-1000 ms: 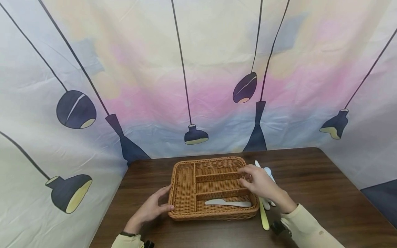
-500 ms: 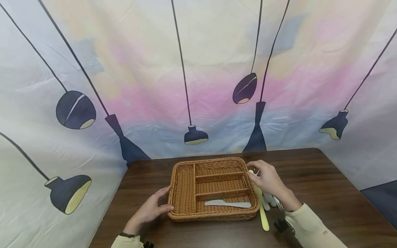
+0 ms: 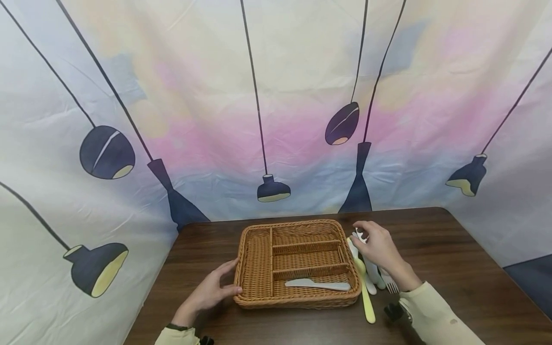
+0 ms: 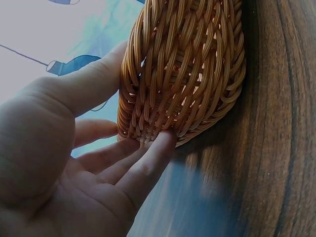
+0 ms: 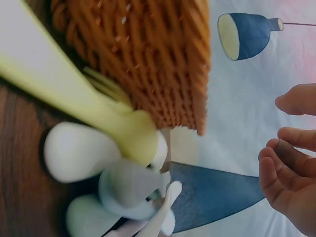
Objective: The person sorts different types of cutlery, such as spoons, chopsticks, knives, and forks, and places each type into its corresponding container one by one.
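Observation:
A brown wicker tray with several compartments sits on the table, and a white knife lies in its front one. My left hand rests against the tray's left side; the left wrist view shows thumb and fairly straight fingers touching the woven wall. Beyond the tray's right side, my right hand hovers over a pile of cutlery, fingers loosely bent and holding nothing. In that pile are a yellow spoon, a fork with tines toward me, and other pale pieces, partly hidden by the hand.
The dark wood table ends at a fabric backdrop printed with hanging lamps. In the right wrist view, rounded pale cutlery ends lie close beside the tray's wall.
My right hand has moved from over the tray's right edge rightward to above the cutlery, parts of which have shifted. The left hand and the knife in the tray have stayed put.

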Available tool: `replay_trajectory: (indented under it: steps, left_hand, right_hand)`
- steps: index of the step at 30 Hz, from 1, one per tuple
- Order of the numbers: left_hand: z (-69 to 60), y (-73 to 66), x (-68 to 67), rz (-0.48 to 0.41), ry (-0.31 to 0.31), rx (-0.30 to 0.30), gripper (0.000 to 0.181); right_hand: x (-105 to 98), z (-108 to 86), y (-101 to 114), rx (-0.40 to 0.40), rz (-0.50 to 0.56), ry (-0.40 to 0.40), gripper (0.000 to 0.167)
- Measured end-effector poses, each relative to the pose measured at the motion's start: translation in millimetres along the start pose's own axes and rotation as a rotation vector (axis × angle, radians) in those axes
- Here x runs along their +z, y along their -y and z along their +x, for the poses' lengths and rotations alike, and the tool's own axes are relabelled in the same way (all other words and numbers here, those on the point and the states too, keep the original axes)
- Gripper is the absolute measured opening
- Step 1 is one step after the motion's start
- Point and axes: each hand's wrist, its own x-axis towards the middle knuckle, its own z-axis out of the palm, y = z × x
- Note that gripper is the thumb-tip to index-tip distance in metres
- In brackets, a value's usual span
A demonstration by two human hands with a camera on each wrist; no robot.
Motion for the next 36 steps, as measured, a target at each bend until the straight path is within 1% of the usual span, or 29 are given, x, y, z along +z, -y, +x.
replay_trajectory:
  steps: [11,17,22,26,32,36]
  left_hand:
    - [0.6,-0.5,0.4,0.0,0.005,0.003,0.082]
    - [1.3,-0.7,-0.3,0.001,-0.001,-0.001,0.082]
    - [1.4,0.5,-0.6,0.006,-0.005,-0.001,0.083]
    - [0.9,0.5,-0.5,0.005,-0.002,0.002,0.083]
    - [0.3,0.3,-0.1,0.008,-0.004,-0.003,0.082]
    - [0.1,-0.1,-0.1,0.006,-0.005,-0.005,0.082]
  right_hand:
    - [6,-0.3,-19,0.085,-0.05,0.061,0.036]
    - [6,-0.5,-23,0.129,-0.062,0.09,0.04]
    - [9,-0.9,-27,0.163,-0.063,0.13,0.041]
    - [12,-3.4,-31,0.174,-0.081,0.159,0.04]
    - [15,-6.2,-35,0.178,-0.109,0.175,0.041]
    - [15,-7.2,-37,0.21,-0.125,0.198,0.041]
